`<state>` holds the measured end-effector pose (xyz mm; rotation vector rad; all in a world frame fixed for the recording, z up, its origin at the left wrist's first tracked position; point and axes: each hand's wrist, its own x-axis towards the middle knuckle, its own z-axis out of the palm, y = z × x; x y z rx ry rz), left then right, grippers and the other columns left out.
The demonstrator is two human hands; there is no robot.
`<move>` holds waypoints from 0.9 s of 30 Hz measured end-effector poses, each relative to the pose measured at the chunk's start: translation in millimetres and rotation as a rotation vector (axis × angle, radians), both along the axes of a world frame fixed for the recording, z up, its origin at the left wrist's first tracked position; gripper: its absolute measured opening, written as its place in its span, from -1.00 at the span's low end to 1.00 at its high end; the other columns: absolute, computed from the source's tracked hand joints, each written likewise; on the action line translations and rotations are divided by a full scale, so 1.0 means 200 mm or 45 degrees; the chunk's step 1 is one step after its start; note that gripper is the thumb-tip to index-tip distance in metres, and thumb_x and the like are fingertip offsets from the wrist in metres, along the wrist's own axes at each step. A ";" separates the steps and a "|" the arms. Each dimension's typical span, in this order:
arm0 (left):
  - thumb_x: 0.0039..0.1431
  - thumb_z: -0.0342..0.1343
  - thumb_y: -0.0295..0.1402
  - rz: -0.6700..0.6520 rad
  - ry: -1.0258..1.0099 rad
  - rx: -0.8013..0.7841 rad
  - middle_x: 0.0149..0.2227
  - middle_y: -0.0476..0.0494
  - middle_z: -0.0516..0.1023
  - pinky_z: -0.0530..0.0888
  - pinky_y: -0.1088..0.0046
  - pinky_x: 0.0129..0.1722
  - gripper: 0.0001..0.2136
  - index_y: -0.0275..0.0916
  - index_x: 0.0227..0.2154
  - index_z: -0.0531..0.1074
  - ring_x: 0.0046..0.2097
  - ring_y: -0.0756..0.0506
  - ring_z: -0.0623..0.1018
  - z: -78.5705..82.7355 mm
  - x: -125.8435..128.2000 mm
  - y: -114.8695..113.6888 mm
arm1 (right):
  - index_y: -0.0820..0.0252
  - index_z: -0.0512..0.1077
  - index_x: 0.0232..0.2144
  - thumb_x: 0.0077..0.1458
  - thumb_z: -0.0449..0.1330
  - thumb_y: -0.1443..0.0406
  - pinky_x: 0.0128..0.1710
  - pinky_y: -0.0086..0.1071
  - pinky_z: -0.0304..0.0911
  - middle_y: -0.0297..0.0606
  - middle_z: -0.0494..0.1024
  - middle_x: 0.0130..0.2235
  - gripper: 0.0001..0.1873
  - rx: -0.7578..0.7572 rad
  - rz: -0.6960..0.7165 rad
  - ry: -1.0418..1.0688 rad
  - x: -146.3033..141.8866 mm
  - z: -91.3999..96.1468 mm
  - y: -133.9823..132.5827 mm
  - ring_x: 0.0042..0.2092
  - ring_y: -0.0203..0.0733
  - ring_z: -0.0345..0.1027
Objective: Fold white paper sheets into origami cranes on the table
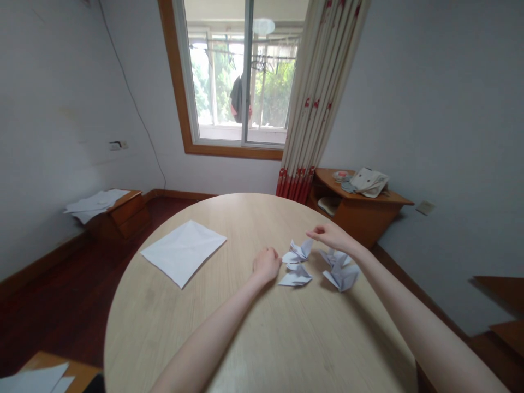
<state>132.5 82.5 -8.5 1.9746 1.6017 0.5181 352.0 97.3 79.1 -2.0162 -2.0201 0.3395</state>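
Note:
A white folded paper crane [301,251] is between my two hands, low over the round table. My right hand [331,236] pinches the tip of its raised right side between thumb and fingers. At the crane's left point, my left hand [267,264] is closed, its fingers curled against the paper; the fingertips are partly hidden. Just nearer to me lies another folded paper crane [295,275]. Further right, under my right wrist, stand more folded paper cranes, one in front [340,277] overlapping one behind it [333,256].
A stack of flat white square paper [184,252] lies on the left of the round wooden table [241,218]. Low cabinets with papers [96,204] and a cloth bag [368,182] stand by the walls. Behind the table are a window and a curtain [317,93].

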 end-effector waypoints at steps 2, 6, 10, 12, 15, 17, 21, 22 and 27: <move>0.20 0.07 -0.32 -0.002 0.035 0.016 -0.12 -0.20 0.53 0.35 0.43 -0.16 -0.86 -0.24 -0.25 0.45 -0.08 -0.16 0.50 0.00 0.00 0.00 | 0.22 0.46 -0.53 0.02 0.16 0.01 -0.47 -0.39 0.07 -0.22 0.53 -0.48 -0.61 0.001 -0.011 -0.010 -0.01 -0.02 0.02 -0.39 -0.13 0.37; 0.17 0.12 -0.27 -0.007 0.083 0.049 -0.08 -0.25 0.51 0.34 0.38 -0.08 -0.80 -0.25 -0.20 0.45 -0.02 -0.20 0.47 -0.01 0.02 0.02 | 0.24 0.47 -0.53 -0.03 0.24 0.11 -0.48 -0.40 0.04 -0.21 0.53 -0.48 -0.71 0.002 -0.060 -0.018 -0.01 -0.07 0.05 -0.40 -0.14 0.36; 0.17 0.11 -0.25 -0.014 0.093 0.074 -0.02 -0.28 0.46 0.28 0.32 0.03 -0.76 -0.25 -0.15 0.45 0.07 -0.23 0.40 -0.02 0.06 0.04 | 0.24 0.47 -0.57 -0.09 0.28 0.24 -0.48 -0.42 0.06 -0.23 0.52 -0.51 -0.83 -0.014 -0.089 0.024 0.02 -0.10 0.07 -0.42 -0.17 0.36; 0.18 0.09 -0.23 -0.013 0.084 0.076 0.00 -0.28 0.43 0.25 0.27 0.08 -0.75 -0.23 -0.13 0.46 0.11 -0.24 0.36 -0.02 0.07 0.05 | 0.24 0.46 -0.60 -0.10 0.28 0.26 -0.48 -0.42 0.08 -0.26 0.50 -0.54 -0.83 -0.033 -0.080 0.073 0.04 -0.10 0.08 -0.43 -0.19 0.35; 0.21 0.07 -0.20 -0.001 0.058 0.062 0.03 -0.25 0.40 0.21 0.19 0.12 -0.76 -0.19 -0.16 0.48 0.14 -0.25 0.32 -0.04 0.08 0.08 | 0.23 0.44 -0.62 -0.08 0.24 0.25 -0.48 -0.43 0.11 -0.29 0.47 -0.58 -0.81 -0.051 -0.068 0.157 0.08 -0.09 0.09 -0.46 -0.22 0.32; 0.22 0.07 -0.19 0.001 0.033 0.037 0.01 -0.23 0.41 0.21 0.14 0.13 -0.79 -0.18 -0.24 0.51 0.15 -0.25 0.31 -0.04 0.09 0.09 | 0.23 0.43 -0.62 -0.06 0.21 0.23 -0.46 -0.42 0.14 -0.30 0.46 -0.58 -0.80 -0.051 -0.061 0.212 0.11 -0.08 0.08 -0.46 -0.23 0.31; 0.27 0.09 -0.24 0.013 -0.047 -0.013 0.02 -0.20 0.41 0.36 0.11 0.05 -0.79 -0.22 -0.13 0.46 0.06 -0.21 0.41 -0.03 0.11 0.13 | 0.22 0.44 -0.61 -0.07 0.19 0.19 -0.42 -0.41 0.18 -0.29 0.48 -0.55 -0.77 -0.034 -0.072 0.289 0.18 -0.07 0.09 -0.43 -0.22 0.31; 0.28 0.09 -0.26 0.019 -0.074 -0.027 0.03 -0.20 0.41 0.42 0.12 0.00 -0.76 -0.24 -0.06 0.41 0.02 -0.19 0.45 -0.02 0.11 0.14 | 0.23 0.45 -0.61 -0.07 0.19 0.18 -0.42 -0.41 0.18 -0.28 0.48 -0.55 -0.77 -0.029 -0.085 0.297 0.20 -0.07 0.09 -0.43 -0.21 0.31; 0.29 0.08 -0.27 0.033 -0.219 -0.137 0.01 -0.21 0.42 0.50 0.17 -0.10 -0.71 -0.27 0.01 0.35 -0.06 -0.16 0.50 0.01 0.11 0.19 | 0.24 0.44 -0.66 -0.15 0.26 0.22 -0.43 -0.39 0.21 -0.27 0.48 -0.56 -0.79 0.001 -0.181 0.257 0.32 -0.07 0.11 -0.43 -0.17 0.34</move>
